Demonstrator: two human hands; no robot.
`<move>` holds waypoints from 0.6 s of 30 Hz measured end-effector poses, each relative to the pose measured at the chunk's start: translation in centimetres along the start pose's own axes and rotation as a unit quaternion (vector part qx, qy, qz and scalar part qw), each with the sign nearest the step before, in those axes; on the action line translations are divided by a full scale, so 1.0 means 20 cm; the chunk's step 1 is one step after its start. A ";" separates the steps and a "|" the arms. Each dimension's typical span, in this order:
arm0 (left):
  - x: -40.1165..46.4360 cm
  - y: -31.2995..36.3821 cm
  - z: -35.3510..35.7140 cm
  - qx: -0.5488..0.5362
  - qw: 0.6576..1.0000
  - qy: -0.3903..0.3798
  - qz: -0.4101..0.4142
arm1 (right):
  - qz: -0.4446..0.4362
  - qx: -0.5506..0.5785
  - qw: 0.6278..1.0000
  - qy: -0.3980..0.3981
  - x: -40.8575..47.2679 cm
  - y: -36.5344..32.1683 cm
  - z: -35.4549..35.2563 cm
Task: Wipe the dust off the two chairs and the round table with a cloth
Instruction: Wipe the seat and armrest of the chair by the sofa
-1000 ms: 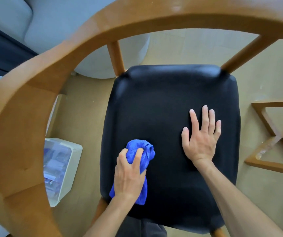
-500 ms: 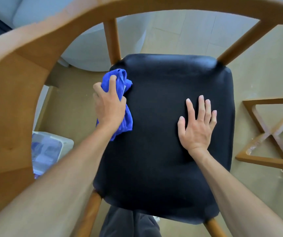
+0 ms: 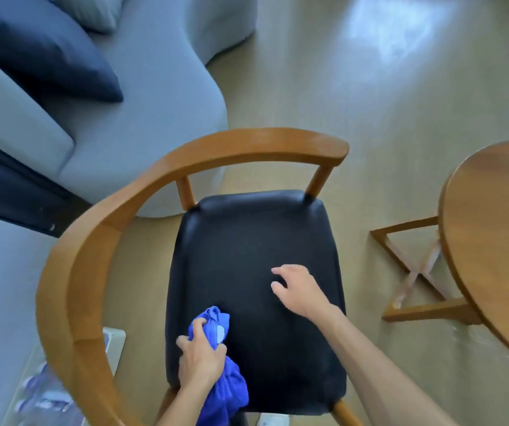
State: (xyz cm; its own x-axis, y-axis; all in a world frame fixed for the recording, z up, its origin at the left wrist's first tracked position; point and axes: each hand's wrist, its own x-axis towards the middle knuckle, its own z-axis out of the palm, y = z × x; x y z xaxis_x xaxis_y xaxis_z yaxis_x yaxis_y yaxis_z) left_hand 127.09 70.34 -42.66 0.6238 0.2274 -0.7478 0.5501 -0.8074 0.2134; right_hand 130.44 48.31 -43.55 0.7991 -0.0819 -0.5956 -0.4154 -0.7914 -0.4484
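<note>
Blue cloth sits bunched in the left hand's clamped fingers at the black seat's near-left edge; right hand hovers, fingers loosely curled; round table likely remains.

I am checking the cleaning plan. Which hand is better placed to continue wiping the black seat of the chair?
Probably the left hand: it already holds the blue cloth, bunched at the seat's near-left part. The right hand is empty, with fingers curled over the seat's middle.

Bunched blue cloth on black chair seat
</note>
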 end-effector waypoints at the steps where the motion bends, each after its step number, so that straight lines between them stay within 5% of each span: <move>1: -0.08 0.05 -0.03 -0.016 0.999 -0.007 0.029 | 0.001 0.049 0.999 -0.017 -0.10 -0.05 -0.03; 5: -0.40 0.26 -0.19 -0.124 0.977 -0.016 0.171 | 0.047 0.243 0.968 -0.042 -0.46 -0.24 -0.14; 10: -0.81 0.44 -0.44 -0.217 0.925 0.014 0.312 | 0.010 0.506 0.862 -0.009 -0.88 -0.41 -0.43; 18: -1.41 0.51 -0.78 -0.317 0.847 0.004 0.427 | -0.168 0.457 0.869 0.091 -1.44 -0.66 -0.88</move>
State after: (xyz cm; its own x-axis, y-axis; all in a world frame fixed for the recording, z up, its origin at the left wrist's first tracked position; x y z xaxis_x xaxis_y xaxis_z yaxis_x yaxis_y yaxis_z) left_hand 123.86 64.26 -9.59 0.9470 -0.2860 -0.1462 0.0822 -0.2244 0.9710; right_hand 120.54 50.47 -8.78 0.9628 -0.0996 -0.2513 -0.2511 0.0150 -0.9678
